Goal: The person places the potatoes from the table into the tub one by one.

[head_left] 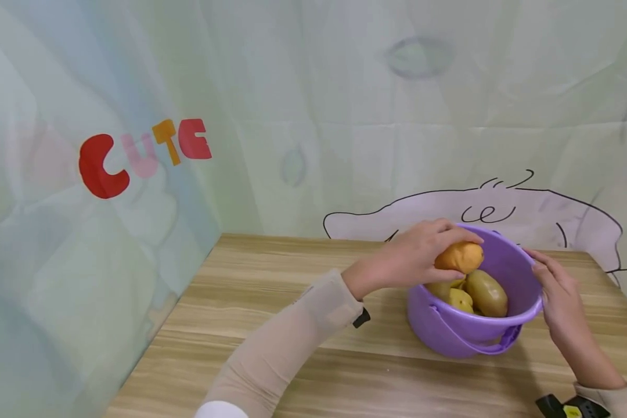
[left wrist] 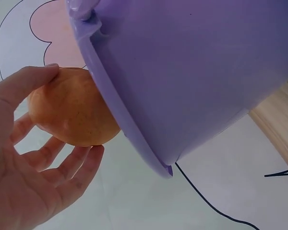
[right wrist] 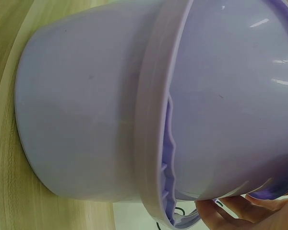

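My left hand [head_left: 423, 252] holds a round orange fruit [head_left: 462, 257] over the mouth of a purple bucket [head_left: 462, 334], thumb on one side and fingers on the other. In the left wrist view the fruit [left wrist: 72, 108] is beside the bucket's rim, which covers part of it. Inside the bucket are a brownish-green oval fruit [head_left: 486, 293] and a bumpy yellow fruit [head_left: 460, 299], with more partly hidden under my left hand. My right hand [head_left: 559, 290] grips the bucket's rim on the right; the right wrist view shows only its fingers [right wrist: 216, 215] there.
The bucket stands on a wood-grain table [head_left: 271, 278]. Its purple handle [head_left: 493, 348] hangs down at the front. Behind the table is a pale printed curtain [head_left: 345, 145] with a line drawing, and at the left are the coloured letters [head_left: 104, 168] "CUTE".
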`<move>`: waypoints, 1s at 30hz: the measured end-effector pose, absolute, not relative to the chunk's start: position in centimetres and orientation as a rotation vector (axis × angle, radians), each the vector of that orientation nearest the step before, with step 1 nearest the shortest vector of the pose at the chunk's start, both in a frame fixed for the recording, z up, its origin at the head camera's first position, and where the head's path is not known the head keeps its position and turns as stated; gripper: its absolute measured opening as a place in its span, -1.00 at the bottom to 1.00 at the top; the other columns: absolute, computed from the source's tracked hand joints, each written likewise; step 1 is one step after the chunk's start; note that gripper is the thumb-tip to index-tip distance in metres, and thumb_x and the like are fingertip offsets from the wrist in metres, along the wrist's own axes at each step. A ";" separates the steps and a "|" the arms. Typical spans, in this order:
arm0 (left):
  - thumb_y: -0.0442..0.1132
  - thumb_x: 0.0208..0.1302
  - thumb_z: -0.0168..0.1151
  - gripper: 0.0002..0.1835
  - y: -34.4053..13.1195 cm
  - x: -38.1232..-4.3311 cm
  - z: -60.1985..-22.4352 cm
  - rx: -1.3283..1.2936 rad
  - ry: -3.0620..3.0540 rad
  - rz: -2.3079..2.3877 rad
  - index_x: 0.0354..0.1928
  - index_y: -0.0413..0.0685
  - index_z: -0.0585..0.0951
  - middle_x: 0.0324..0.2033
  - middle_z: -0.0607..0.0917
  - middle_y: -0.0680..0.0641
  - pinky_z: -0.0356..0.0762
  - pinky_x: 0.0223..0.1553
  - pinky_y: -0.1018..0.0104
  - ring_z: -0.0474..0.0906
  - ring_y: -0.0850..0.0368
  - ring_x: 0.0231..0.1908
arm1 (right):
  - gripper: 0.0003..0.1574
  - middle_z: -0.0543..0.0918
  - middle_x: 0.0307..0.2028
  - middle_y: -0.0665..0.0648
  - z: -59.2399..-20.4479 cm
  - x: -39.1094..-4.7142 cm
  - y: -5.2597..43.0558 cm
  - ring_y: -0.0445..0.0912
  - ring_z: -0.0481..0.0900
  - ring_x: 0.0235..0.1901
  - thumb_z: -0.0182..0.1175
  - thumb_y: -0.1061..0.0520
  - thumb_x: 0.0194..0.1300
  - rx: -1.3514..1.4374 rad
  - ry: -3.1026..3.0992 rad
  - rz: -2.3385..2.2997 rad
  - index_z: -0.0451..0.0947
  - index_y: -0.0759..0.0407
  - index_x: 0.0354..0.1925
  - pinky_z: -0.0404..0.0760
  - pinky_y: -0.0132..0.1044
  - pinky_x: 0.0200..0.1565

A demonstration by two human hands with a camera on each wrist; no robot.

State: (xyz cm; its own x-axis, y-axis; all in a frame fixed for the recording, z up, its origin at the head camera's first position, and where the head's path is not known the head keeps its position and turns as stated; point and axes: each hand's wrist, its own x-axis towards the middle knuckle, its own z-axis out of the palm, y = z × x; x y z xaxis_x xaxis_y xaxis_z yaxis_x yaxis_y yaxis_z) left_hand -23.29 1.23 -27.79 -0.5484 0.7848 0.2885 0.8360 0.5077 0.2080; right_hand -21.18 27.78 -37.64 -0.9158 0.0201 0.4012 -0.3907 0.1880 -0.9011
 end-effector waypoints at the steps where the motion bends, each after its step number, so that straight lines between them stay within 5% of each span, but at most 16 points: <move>1: 0.03 0.16 0.23 -0.41 1.3 -23.3 -27.8 -1.405 -2.588 -0.485 0.24 0.18 0.35 0.10 0.39 0.03 0.25 0.00 0.51 0.31 0.26 0.02 | -0.57 0.51 -0.09 -0.16 -37.7 -21.2 27.8 -0.36 0.50 -0.19 -0.14 0.14 0.43 0.350 -2.148 1.777 0.38 0.23 0.19 0.45 -0.62 -0.25; 17: -0.01 0.17 0.24 -0.44 2.9 -23.2 -27.8 -1.434 -2.600 -0.414 0.23 0.23 0.37 0.09 0.39 0.07 0.25 -0.06 0.55 0.30 0.27 -0.04 | -0.57 0.49 -0.08 -0.18 -37.6 -21.2 28.0 -0.38 0.47 -0.15 -0.15 0.14 0.44 0.354 -2.185 1.715 0.37 0.24 0.19 0.43 -0.64 -0.24; 30: -0.07 0.22 0.20 -0.54 3.9 -23.0 -28.1 -1.415 -2.583 -0.316 0.18 0.22 0.42 0.10 0.42 0.11 0.03 0.18 0.55 0.27 0.27 0.12 | -0.57 0.51 -0.09 -0.19 -37.7 -21.2 27.8 -0.37 0.47 -0.15 -0.15 0.16 0.43 0.366 -2.130 1.736 0.38 0.29 0.17 0.42 -0.64 -0.22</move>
State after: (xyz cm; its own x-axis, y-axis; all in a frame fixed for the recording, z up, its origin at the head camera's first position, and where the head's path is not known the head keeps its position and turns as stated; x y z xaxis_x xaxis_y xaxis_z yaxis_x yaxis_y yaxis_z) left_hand -23.05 3.90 -28.12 -0.5313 0.8074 0.2563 0.8454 0.5248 0.0993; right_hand -21.20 27.80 -37.66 -0.8987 0.0304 0.4374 -0.4223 0.2086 -0.8822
